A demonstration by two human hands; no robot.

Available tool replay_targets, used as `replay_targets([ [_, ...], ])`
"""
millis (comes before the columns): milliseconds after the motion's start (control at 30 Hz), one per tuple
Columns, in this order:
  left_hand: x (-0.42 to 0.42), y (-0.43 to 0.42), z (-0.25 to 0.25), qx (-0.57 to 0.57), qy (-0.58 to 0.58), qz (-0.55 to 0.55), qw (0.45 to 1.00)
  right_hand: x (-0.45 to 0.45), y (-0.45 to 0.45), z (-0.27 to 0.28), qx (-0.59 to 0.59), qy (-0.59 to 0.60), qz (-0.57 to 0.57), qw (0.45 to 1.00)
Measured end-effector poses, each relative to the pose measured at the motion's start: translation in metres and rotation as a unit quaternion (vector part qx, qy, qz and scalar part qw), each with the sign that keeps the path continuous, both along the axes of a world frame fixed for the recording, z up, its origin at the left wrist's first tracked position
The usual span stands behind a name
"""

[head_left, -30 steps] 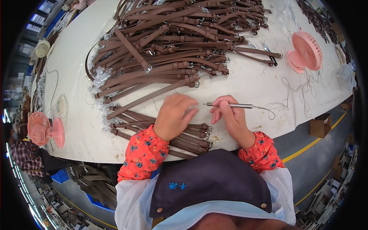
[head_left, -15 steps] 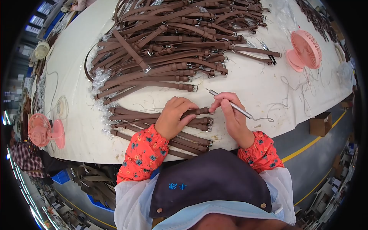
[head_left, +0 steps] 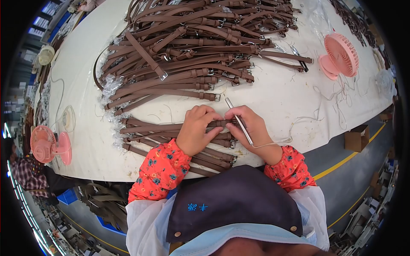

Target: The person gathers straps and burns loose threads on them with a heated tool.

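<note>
A brown belt (head_left: 218, 123) lies across the lower bundle, its buckle end between my hands. My left hand (head_left: 197, 130) is closed on it, thumb and fingers gripping the strap just left of the keeper loop. My right hand (head_left: 254, 128) keeps a silver pen-like metal tool (head_left: 241, 124) with a thin trailing cord. The tool's upper end points away from me, and its tip is too small to make out. The thumb and fingertips of that hand also touch the belt's buckle end, covering the buckle. Several more belts (head_left: 213, 154) with metal buckles lie beneath and nearer to me.
A large heap of brown belts (head_left: 183, 64) fills the back of the white table (head_left: 273, 89). Pink fans stand at right (head_left: 341, 55) and left (head_left: 44, 145). Loose cord (head_left: 318, 115) lies at right. A cardboard box (head_left: 357, 138) is on the floor; a person in a checked shirt (head_left: 30, 173) sits at left.
My right hand has moved left onto the belt's buckle end. The metal tool has swung steeper in my fingers, and its cord has shifted. My left hand stays on the strap.
</note>
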State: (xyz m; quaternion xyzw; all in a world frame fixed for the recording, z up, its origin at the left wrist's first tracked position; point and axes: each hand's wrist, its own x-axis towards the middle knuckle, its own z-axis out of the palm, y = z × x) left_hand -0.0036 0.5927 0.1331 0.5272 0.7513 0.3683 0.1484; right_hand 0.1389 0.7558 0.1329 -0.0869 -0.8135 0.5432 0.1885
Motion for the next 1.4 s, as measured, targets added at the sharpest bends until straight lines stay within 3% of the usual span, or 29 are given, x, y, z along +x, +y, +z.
replay_targets([
  [133, -0.008, -0.009, 0.008, -0.025, -0.004, 0.015, 1.0, -0.001, 0.002, 0.005, 0.036, 0.0, 0.01, 0.999],
  [267, -0.025, -0.024, 0.025, -0.099, 0.075, 0.04, 0.991, 0.0, 0.002, 0.006, 0.044, 0.001, 0.014, 0.999],
  [367, -0.021, -0.022, 0.035, -0.067, 0.113, 0.045, 0.99, 0.0, 0.001, 0.008, 0.04, -0.003, 0.015, 0.999],
  [467, -0.008, -0.011, 0.029, -0.025, 0.008, 0.005, 1.0, -0.001, 0.001, 0.007, 0.039, -0.002, 0.014, 0.999],
  [633, 0.002, -0.005, 0.01, 0.018, 0.076, 0.0, 0.997, 0.001, 0.0, 0.007, 0.042, -0.004, 0.001, 0.999],
  [767, 0.01, -0.006, 0.009, 0.0, 0.181, -0.005, 0.983, 0.0, -0.002, 0.003, -0.043, -0.009, -0.029, 0.999],
  [933, 0.007, -0.002, 0.012, -0.001, 0.147, -0.002, 0.989, 0.0, 0.002, 0.02, -0.254, 0.006, -0.03, 0.967],
  [1267, 0.001, -0.004, 0.018, 0.01, 0.031, -0.007, 0.999, -0.002, 0.003, 0.01, -0.28, -0.01, 0.001, 0.96],
  [1400, 0.009, -0.002, 0.018, -0.028, 0.146, -0.009, 0.989, -0.002, 0.002, 0.008, -0.27, -0.014, 0.005, 0.963],
])
